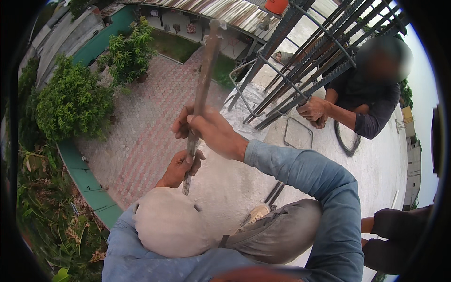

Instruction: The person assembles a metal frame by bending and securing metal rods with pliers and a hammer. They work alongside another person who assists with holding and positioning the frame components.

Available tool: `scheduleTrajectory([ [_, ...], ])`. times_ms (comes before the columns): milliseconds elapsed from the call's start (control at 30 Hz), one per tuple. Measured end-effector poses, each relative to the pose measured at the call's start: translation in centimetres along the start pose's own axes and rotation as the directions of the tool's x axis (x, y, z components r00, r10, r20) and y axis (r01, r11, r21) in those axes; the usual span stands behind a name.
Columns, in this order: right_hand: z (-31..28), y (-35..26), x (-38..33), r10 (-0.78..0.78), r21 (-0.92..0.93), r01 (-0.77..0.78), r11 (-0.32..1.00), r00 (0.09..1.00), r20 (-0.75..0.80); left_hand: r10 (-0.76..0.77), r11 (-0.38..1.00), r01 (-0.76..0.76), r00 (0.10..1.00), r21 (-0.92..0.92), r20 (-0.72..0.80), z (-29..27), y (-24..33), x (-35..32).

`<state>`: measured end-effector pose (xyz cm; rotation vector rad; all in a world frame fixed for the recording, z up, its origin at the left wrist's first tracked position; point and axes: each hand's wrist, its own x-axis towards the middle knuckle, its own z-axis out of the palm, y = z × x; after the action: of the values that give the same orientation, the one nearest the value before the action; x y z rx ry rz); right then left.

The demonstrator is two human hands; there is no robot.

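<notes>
Knees, dusty trousers (277, 230) nearest. Both fists clamped on rusty steel rod (203, 89): right hand (211, 131) above, left hand (181, 167) below, rod near-upright w/ tip at concrete slab (225, 183). Looks mid-positioning; next needs steady aim (co-worker's hand (314, 111) grips rebar cage (310, 61)).

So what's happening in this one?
A person crouched on a concrete rooftop slab holds a long steel bar in both hands: the right hand wraps it midway and the left hand grips near its lower end. The bar stands steeply tilted, its tip just above the slab. Across from them, a co-worker's hand holds a cage of rebar that leans over the slab. Far below lie a paved courtyard and shrubs.
</notes>
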<state>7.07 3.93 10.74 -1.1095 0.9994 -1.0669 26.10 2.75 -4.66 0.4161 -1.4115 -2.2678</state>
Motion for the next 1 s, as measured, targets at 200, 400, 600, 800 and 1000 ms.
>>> scheduleTrajectory([
  [200, 0.7, 1.0, 3.0, -0.035, 0.357, -0.056, 0.932, 0.970, 0.242, 0.083, 0.971, -0.040, 0.981, 0.234, -0.174, 0.5, 4.3, -1.3],
  [400, -0.1, -2.1, 3.9, -0.114, 0.144, 0.100, 0.984, 0.990, 0.088, 0.184, 0.966, -0.135, 0.958, 0.222, -0.219, 0.4, 7.0, 1.9],
  [600, -5.0, -10.4, -5.0, -0.654, -0.944, 0.307, -0.120, 0.691, 0.308, 0.205, 0.826, 0.002, 0.930, 0.564, -0.304, -6.9, 8.9, 6.1],
  [800, -13.9, -21.4, -10.3, -0.942, -0.743, -0.581, -0.333, 0.244, 0.231, 0.364, 0.505, 0.169, 0.848, 0.846, -0.386, -15.7, 10.4, 14.0],
  [1000, -21.7, -24.2, -10.5, -0.897, -0.273, -0.899, -0.343, 0.227, 0.380, 0.402, 0.158, 0.312, 0.846, 0.937, -0.349, -20.5, 11.8, 22.6],
])
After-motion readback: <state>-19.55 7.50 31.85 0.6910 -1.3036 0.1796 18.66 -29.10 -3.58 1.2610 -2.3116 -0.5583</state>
